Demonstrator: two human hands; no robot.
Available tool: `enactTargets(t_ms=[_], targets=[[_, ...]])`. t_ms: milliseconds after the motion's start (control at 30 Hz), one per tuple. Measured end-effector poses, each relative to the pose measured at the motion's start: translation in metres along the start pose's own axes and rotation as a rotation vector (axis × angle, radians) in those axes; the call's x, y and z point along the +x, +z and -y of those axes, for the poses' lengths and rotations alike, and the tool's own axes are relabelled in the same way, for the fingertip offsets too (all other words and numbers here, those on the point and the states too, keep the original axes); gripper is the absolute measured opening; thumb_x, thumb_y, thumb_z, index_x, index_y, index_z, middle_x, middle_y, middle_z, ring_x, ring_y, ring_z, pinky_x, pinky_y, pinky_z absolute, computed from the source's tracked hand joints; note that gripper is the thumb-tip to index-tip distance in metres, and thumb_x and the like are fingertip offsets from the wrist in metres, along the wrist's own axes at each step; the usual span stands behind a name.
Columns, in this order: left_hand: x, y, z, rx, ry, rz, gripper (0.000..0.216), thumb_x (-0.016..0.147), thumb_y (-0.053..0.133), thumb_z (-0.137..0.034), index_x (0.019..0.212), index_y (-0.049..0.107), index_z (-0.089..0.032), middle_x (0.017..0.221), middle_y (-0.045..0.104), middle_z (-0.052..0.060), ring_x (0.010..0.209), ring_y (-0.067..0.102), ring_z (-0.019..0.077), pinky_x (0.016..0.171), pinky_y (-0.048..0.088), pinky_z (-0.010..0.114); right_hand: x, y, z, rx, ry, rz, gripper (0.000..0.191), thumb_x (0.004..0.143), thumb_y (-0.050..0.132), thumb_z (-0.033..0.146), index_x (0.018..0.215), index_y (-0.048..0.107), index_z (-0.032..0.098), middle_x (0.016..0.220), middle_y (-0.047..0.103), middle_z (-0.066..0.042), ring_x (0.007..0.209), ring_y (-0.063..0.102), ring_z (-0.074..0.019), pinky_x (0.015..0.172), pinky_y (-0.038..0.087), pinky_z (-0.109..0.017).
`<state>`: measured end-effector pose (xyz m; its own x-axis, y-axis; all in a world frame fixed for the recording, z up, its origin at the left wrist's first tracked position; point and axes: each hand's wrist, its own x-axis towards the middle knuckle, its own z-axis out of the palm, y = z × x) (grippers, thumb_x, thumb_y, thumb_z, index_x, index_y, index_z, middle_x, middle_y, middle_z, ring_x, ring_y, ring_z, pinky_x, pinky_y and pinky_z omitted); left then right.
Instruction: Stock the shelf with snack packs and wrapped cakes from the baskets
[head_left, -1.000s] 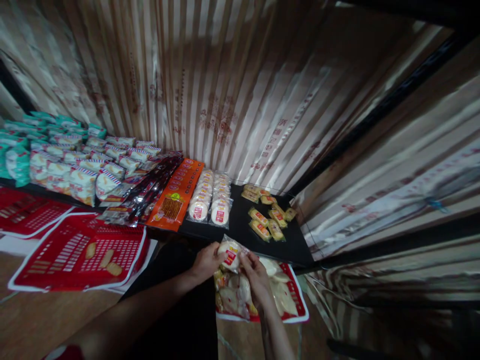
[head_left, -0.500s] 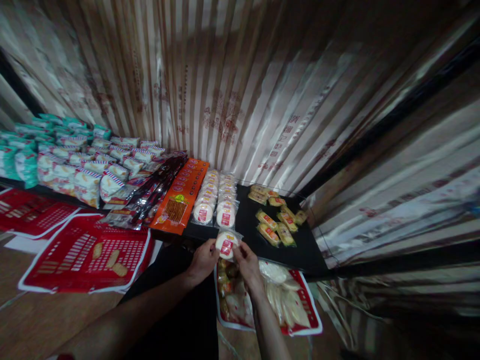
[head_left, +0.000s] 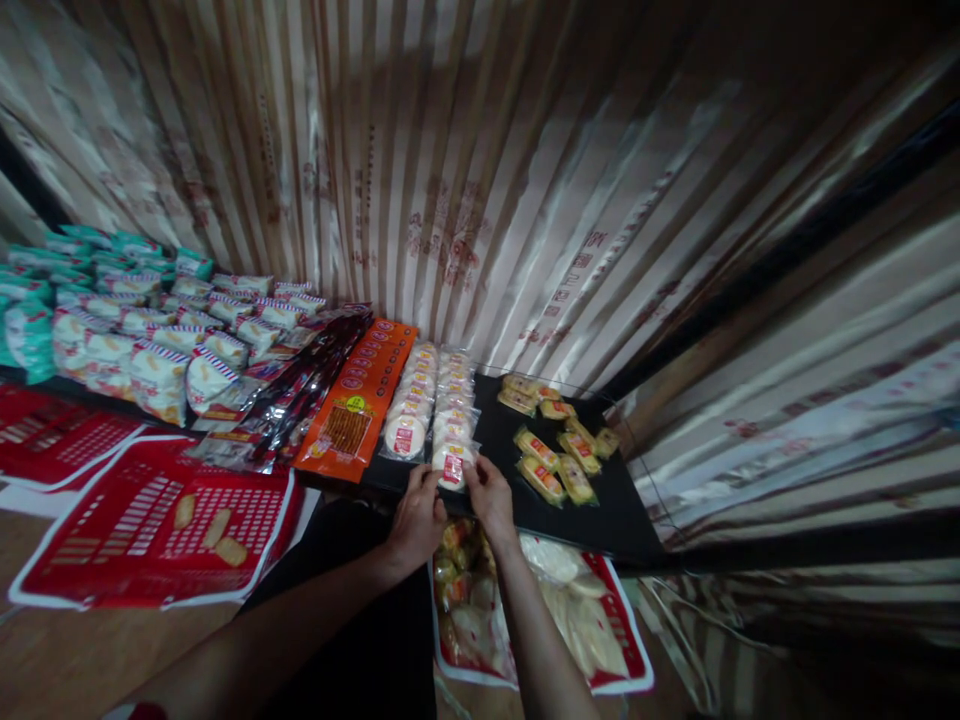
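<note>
Between my two hands is a round white cracker packet (head_left: 453, 467) with a red label, in a clear wrapper. My left hand (head_left: 421, 512) pinches its left edge, and my right hand (head_left: 489, 492) grips its right edge. The packet is at the near end of the right-hand row of similar packets (head_left: 454, 400), overlapping the front one. A second row of white cracker packets (head_left: 405, 436) lies just to the left. Both rows rest on a black shelf (head_left: 495, 430).
Small yellow snack packets (head_left: 540, 480) lie on the shelf at right. An orange snack bag (head_left: 356, 410) and white bags (head_left: 157, 380) are at left. Below stand a red basket (head_left: 97, 540) with a few biscuits and another filled basket (head_left: 641, 660). A striped sheet (head_left: 450, 150) hangs behind.
Both hands have moved the white cracker packet forward, from before the shelf's edge to the near end of the right-hand row. The view has shifted slightly.
</note>
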<state>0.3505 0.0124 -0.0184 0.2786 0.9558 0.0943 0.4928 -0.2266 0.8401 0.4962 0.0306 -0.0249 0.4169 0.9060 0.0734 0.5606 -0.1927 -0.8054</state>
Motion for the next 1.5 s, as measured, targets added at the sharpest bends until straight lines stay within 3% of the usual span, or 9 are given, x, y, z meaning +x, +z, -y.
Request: enactTargets(t_ms=[133,467,733,867,1033,1500], targets=[[0.002,-0.003,-0.005,0.054,0.007,0.008,0.048,0.072,0.040,-0.004,0.119,0.048,-0.012,0.129,0.037,0.014,0.101,0.055,0.0184,0.094,0.046,0.033,0.000,0.002,0.002,-0.152,-0.014,-0.077,0.046,0.076,0.050,0.043,0.107,0.063,0.012,0.088,0.064,-0.011,0.072,0.060,-0.0188,0.071,0.047,-0.030],[0.008,-0.001,-0.008,0.072,0.009,0.036,0.052,0.072,0.039,-0.002,0.123,0.045,-0.007,0.132,0.034,0.017,0.117,0.047,0.0205,0.102,0.038,0.031,0.001,0.007,0.000,-0.187,-0.139,-0.145,0.048,0.078,0.049,0.043,0.113,0.059,0.012,0.099,0.064,-0.014,0.089,0.058,-0.0232,0.083,0.045,-0.036],[0.020,0.000,-0.003,0.159,-0.045,-0.033,0.049,0.075,0.040,-0.007,0.124,0.047,-0.007,0.135,0.039,0.018,0.125,0.041,0.0245,0.104,0.035,0.034,0.002,0.011,-0.005,-0.156,-0.066,-0.125,0.056,0.079,0.044,0.048,0.115,0.057,0.007,0.101,0.063,-0.017,0.089,0.059,-0.0242,0.082,0.046,-0.036],[0.031,0.009,0.002,0.107,-0.036,-0.058,0.051,0.075,0.039,-0.009,0.126,0.042,-0.002,0.128,0.048,0.019,0.121,0.045,0.0227,0.103,0.037,0.033,0.002,0.012,-0.005,-0.166,-0.057,-0.110,0.059,0.079,0.043,0.049,0.117,0.056,0.006,0.102,0.063,-0.017,0.092,0.058,-0.0250,0.084,0.045,-0.037],[0.037,0.016,0.003,0.086,-0.067,-0.085,0.050,0.074,0.040,-0.010,0.124,0.044,-0.005,0.125,0.052,0.018,0.118,0.048,0.0224,0.101,0.039,0.035,0.004,0.011,-0.002,-0.190,-0.056,-0.096,0.058,0.079,0.042,0.048,0.118,0.056,0.007,0.107,0.063,-0.016,0.097,0.056,-0.0258,0.086,0.044,-0.038],[0.049,0.015,-0.003,0.125,-0.090,-0.064,0.051,0.076,0.041,-0.012,0.126,0.041,-0.002,0.129,0.048,0.021,0.123,0.044,0.0253,0.105,0.035,0.038,0.011,0.017,0.010,-0.211,0.018,-0.073,0.055,0.081,0.041,0.043,0.125,0.052,0.011,0.100,0.066,-0.014,0.092,0.059,-0.0253,0.078,0.045,-0.034]])
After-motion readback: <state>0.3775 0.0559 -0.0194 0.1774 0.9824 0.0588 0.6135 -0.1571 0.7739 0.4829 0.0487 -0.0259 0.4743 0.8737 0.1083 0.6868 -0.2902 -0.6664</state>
